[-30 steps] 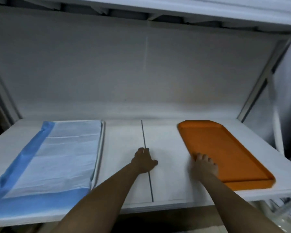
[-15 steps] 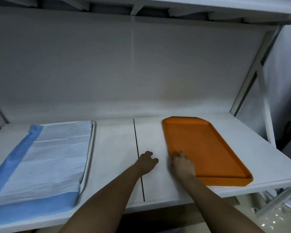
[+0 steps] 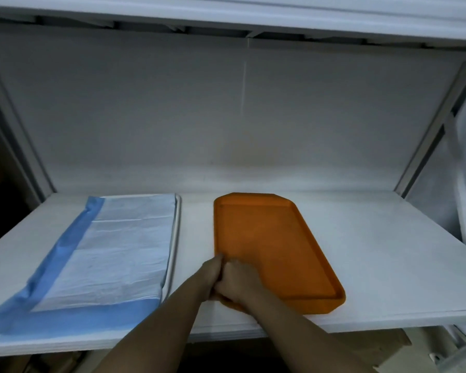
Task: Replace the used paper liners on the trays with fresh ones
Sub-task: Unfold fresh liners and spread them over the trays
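Observation:
A bare orange tray (image 3: 269, 246) lies lengthwise in the middle of the white shelf (image 3: 374, 251), with no liner in it. My right hand (image 3: 238, 282) grips the rim of the tray at its near left corner. My left hand (image 3: 210, 273) is pressed against the right one and holds the tray's left rim just beyond it. To the left, a white tray (image 3: 175, 238) is covered by a blue-and-white paper liner (image 3: 113, 251) that overhangs its near and left sides.
The shelf has a white back wall (image 3: 226, 117) and another shelf close overhead (image 3: 226, 12). A slanted metal brace (image 3: 431, 130) stands at the right. The shelf's front edge runs just below the tray's near end.
The orange tray has slid left toward the shelf's middle with my right hand on it. My left hand has left the shelf surface and joined the right at the tray's rim.

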Demonstrator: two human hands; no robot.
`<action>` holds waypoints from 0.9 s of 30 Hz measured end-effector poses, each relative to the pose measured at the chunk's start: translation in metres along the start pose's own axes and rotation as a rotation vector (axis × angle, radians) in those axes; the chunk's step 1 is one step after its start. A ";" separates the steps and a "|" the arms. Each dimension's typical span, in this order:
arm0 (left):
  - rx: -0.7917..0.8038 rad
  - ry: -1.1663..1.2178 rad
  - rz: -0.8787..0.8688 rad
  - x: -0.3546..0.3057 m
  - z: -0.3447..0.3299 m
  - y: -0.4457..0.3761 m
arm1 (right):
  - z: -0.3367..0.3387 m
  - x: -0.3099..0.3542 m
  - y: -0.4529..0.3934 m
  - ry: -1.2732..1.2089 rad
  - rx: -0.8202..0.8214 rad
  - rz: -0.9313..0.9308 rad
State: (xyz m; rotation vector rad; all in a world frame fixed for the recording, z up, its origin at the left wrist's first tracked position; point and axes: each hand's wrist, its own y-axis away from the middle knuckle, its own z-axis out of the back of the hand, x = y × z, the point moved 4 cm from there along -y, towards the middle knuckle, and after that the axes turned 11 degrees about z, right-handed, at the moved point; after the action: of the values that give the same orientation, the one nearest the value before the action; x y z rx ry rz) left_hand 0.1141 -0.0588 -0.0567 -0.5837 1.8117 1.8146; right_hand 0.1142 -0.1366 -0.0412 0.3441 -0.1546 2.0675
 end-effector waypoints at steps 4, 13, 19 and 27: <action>-0.197 -0.193 -0.029 0.006 0.030 -0.005 | 0.017 -0.032 0.007 -0.003 -0.081 -0.038; -0.736 -1.373 -0.021 -0.011 0.051 -0.001 | 0.023 -0.148 0.069 0.052 -0.203 -0.734; -0.860 -1.545 0.041 -0.013 0.068 -0.011 | 0.016 -0.142 0.049 -0.059 -0.225 -0.629; -0.770 -1.633 0.161 -0.014 0.086 -0.012 | 0.014 -0.134 0.031 -0.062 -0.227 -0.575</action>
State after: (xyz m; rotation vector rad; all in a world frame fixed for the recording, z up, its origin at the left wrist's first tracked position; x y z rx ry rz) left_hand 0.1365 0.0264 -0.0557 0.7301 0.0561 1.9368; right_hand 0.1523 -0.2668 -0.0679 0.2731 -0.2894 1.4563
